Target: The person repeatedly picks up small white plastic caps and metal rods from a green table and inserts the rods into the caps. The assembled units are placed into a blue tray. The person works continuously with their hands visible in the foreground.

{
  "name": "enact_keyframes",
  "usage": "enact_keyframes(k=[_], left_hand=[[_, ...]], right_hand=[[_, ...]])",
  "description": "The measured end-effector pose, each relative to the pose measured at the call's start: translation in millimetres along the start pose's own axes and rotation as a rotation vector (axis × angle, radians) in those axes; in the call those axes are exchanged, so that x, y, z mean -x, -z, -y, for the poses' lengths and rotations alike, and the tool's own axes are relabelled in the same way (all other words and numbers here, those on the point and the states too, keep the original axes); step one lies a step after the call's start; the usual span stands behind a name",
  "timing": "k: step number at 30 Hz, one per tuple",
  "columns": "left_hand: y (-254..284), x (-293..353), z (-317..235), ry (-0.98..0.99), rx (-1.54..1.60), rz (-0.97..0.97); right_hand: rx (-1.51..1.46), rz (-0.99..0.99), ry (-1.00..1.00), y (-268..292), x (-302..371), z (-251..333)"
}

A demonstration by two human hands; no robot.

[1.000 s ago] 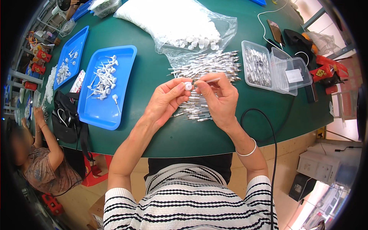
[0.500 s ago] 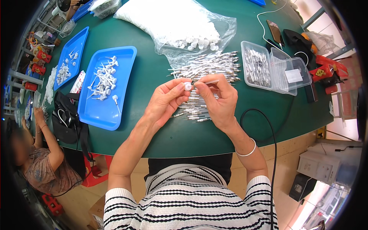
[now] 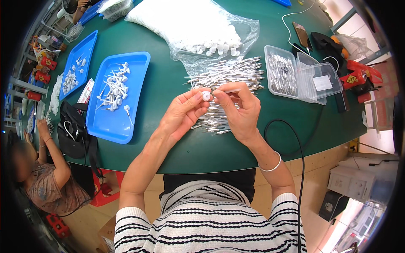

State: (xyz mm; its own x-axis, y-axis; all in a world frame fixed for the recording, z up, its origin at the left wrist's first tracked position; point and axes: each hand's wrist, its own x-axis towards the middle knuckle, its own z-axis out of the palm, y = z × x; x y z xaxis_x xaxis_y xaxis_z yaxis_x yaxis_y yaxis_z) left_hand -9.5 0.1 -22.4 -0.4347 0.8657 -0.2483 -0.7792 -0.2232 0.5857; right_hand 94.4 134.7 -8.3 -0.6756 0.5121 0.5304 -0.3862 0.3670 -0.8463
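Between thumb and forefinger, my left hand (image 3: 182,113) pinches a small round white plastic cap (image 3: 206,96). My right hand (image 3: 241,111) grips a thin whitish rod (image 3: 232,90), its inner end close to the cap; whether the two touch is hidden by my fingertips. Under and behind both hands spreads a pile of slim metal-and-white rods (image 3: 228,71). Beyond it lies a clear plastic bag (image 3: 190,25) spilling many white caps. To the left, a blue tray (image 3: 113,130) holds several rods with white caps on their ends.
A clear box (image 3: 282,71) of rods stands at right beside its lid (image 3: 322,83). A black cable (image 3: 300,147) loops over the table edge. Another blue tray (image 3: 80,59) and a black bag (image 3: 69,126) lie left, near a seated co-worker (image 3: 55,181). A phone (image 3: 301,33) sits at far right.
Almost nothing differs. My hands keep the same grip, and the rod in my right hand looks slightly shifted in its tilt.
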Motion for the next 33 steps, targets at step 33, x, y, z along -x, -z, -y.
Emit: enact_keyframes(k=[33], left_hand=[[-1.0,0.5,0.5,-0.024,-0.069,-0.015]], right_hand=[[-0.010,0.014,-0.051,2.6,-1.8,4.6]])
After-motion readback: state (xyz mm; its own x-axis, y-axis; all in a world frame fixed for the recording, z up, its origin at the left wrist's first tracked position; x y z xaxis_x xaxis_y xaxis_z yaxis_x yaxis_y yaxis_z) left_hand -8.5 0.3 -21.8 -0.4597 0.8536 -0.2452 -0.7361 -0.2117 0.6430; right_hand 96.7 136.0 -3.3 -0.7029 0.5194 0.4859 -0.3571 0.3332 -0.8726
